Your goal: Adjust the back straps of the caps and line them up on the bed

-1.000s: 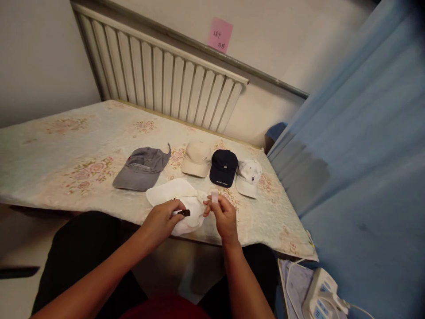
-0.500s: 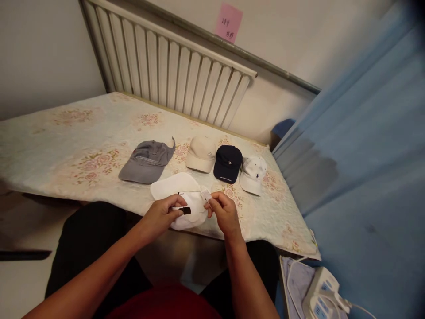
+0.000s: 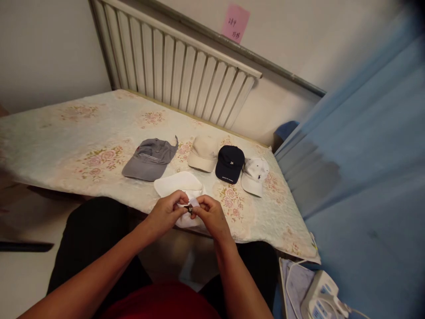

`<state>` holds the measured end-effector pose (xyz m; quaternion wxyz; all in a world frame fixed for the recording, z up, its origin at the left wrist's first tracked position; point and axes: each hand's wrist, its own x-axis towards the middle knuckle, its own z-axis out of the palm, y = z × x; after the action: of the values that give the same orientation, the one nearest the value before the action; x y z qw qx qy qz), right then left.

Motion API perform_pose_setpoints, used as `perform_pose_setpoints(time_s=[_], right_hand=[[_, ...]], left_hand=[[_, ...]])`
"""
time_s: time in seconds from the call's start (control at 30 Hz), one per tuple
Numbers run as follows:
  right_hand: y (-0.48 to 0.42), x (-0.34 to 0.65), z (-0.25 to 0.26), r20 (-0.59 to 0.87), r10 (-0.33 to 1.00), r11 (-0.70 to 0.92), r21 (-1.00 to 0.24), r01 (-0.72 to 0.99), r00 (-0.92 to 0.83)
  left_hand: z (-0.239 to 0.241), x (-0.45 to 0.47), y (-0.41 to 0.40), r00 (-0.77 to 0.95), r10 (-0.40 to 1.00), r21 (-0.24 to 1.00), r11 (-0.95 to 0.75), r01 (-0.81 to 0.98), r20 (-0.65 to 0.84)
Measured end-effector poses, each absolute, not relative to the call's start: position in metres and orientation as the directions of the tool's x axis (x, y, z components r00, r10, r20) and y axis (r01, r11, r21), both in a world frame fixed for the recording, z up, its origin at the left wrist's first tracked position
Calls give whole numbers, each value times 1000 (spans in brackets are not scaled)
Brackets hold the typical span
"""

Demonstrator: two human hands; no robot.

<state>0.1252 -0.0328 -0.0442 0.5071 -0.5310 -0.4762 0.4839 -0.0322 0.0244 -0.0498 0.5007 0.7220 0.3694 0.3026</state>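
In front of me on the bed's near edge lies a white cap [image 3: 177, 180], its brim pointing to the left. Over its back part my left hand [image 3: 169, 209] pinches a small dark piece [image 3: 189, 208] with a shiny spot, perhaps the strap's buckle. My right hand [image 3: 210, 215] closes on a white strap end [image 3: 194, 202] right beside it. The fingertips of both hands almost meet and hide part of the dark piece. Behind the white cap lie a grey cap [image 3: 151, 159], a beige cap [image 3: 203, 153], a navy cap [image 3: 229, 164] and a white cap with a small dark logo [image 3: 255, 176].
A floral sheet [image 3: 109, 115] covers the bed. Along the wall runs a white radiator [image 3: 179, 66], with a pink note [image 3: 236, 23] above it. A blue curtain [image 3: 358, 155] hangs at the right. Below it sits a power strip [image 3: 320, 297] with cables.
My right hand has moved left, bringing the white strap end up against the dark piece in my left hand. The view has shifted slightly; the other caps lie as before.
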Motion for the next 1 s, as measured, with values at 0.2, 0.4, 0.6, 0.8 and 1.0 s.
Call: perform_pose_setpoints(time_s=[0.2,0.4,0.6,0.8,1.0], right_hand=[[-31,122,-47,-59,991,-55,-998,-35,122],[-27,124,-55,-69,987,-52,-992,-115,143],[-26,126,-56,-44,991,-28,-992,-125,128],[-27,131,-50,-12,994,-6,-998,-55,109],[-20,149,-26,118,978,118,-993,15,173]], left_hand=[[-48,-29,23,525,832,893,-363,267,181],[-60,-30,24,587,741,835,-517,190,326],[-74,-27,23,584,657,725,-669,162,476],[-74,-26,18,547,612,631,-754,184,571],[-78,-27,15,482,598,600,-781,172,640]])
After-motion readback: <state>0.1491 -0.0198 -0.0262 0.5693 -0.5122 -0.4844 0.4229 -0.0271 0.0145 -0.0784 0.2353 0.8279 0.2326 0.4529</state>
